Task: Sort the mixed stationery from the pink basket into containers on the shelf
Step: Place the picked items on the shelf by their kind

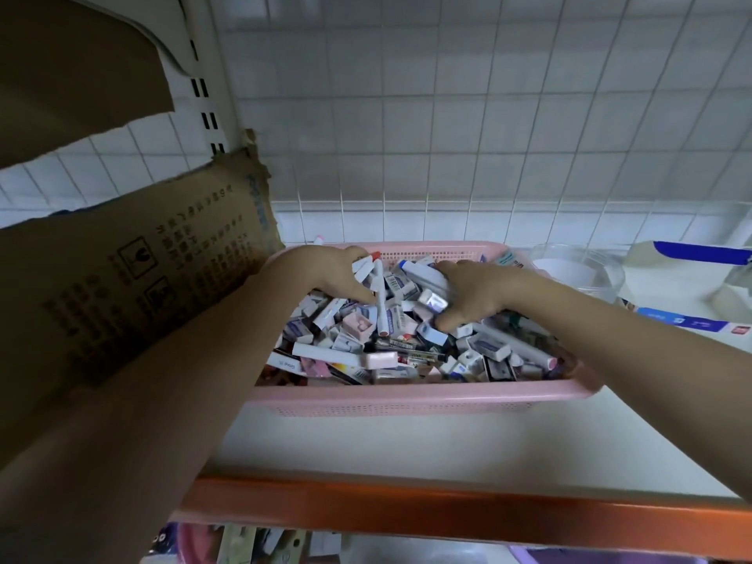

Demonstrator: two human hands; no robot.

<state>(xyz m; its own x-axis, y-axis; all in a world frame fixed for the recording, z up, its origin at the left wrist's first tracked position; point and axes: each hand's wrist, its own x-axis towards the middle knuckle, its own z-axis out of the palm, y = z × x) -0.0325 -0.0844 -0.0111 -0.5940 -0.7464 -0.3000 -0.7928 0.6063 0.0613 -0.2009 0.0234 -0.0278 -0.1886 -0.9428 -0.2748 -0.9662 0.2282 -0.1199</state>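
A pink basket stands on the white shelf, heaped with mixed stationery: boxed erasers, white markers and pens. My left hand is in the far left of the pile and grips a bunch of white markers with coloured caps. My right hand is over the middle of the heap, its fingers curled round several white items, among them a marker and an eraser box. Both forearms reach in from the near side.
A brown cardboard box stands against the basket's left side. A clear round plastic container and a blue-and-white packet lie to the right. The shelf has an orange front edge. White tiles cover the wall behind.
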